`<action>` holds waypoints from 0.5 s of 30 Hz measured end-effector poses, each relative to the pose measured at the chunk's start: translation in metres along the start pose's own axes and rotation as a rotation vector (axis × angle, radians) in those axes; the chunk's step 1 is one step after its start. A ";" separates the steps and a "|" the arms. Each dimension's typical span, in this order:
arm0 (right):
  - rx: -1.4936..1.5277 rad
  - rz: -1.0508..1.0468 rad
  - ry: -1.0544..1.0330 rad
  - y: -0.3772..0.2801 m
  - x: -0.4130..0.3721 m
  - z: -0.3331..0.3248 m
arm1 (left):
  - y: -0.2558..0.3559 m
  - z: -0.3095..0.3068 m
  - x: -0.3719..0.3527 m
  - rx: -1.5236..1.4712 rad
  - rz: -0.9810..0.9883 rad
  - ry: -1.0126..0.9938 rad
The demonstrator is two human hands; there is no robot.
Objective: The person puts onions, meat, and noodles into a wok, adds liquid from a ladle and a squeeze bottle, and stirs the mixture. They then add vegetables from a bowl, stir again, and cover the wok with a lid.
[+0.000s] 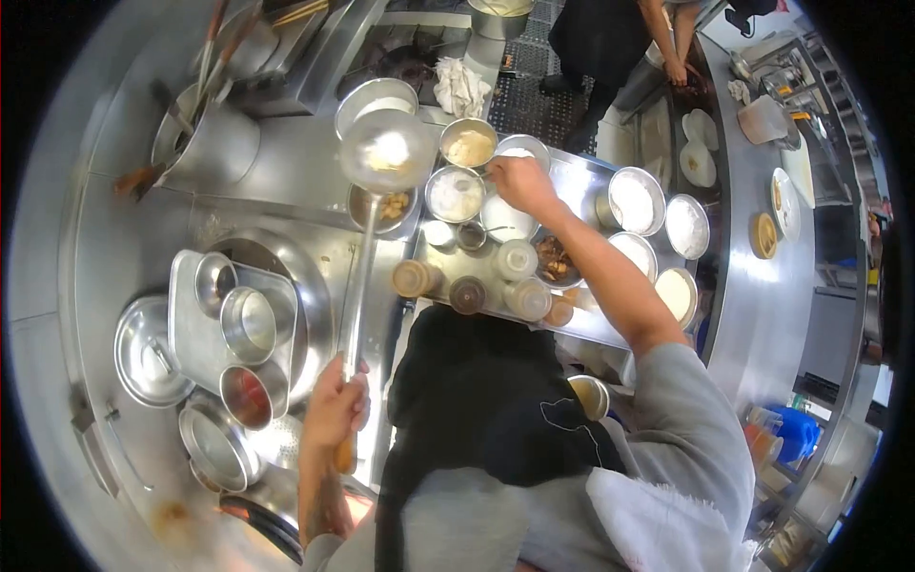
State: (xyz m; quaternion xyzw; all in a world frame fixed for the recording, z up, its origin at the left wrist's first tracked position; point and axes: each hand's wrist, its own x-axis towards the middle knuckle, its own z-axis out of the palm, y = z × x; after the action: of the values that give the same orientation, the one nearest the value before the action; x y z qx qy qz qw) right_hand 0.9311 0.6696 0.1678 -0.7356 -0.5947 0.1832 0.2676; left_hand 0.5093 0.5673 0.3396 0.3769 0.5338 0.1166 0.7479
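Note:
My left hand (335, 405) is closed around the long handle of a large metal ladle (367, 243). The ladle's wide bowl is raised over the front of the counter, with a bright yellowish patch inside that may be food or glare. Stretched forward, my right hand (522, 183) is closed above a group of metal bowls; what its fingers grip is hidden. Beside it are a bowl of white powder (527, 150), a bowl of pale yellow contents (470, 147) and a bowl of whitish contents (455, 195).
Several squeeze bottles and jars (527, 299) stand nearest my body. More tubs of white contents (636, 202) line the right side. At left, pots sit on a metal tray (191, 334). A stove (405, 57) lies ahead; another person (610, 48) works beyond.

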 end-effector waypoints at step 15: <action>-0.170 0.076 -0.113 0.021 -0.006 0.014 | 0.018 0.010 0.003 -0.202 -0.090 -0.178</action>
State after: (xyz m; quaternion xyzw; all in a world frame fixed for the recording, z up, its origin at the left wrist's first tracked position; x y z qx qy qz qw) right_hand 0.9381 0.6628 0.1439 -0.7662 -0.5939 0.1832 0.1632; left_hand 0.5239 0.5771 0.3511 0.2845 0.4672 0.1022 0.8308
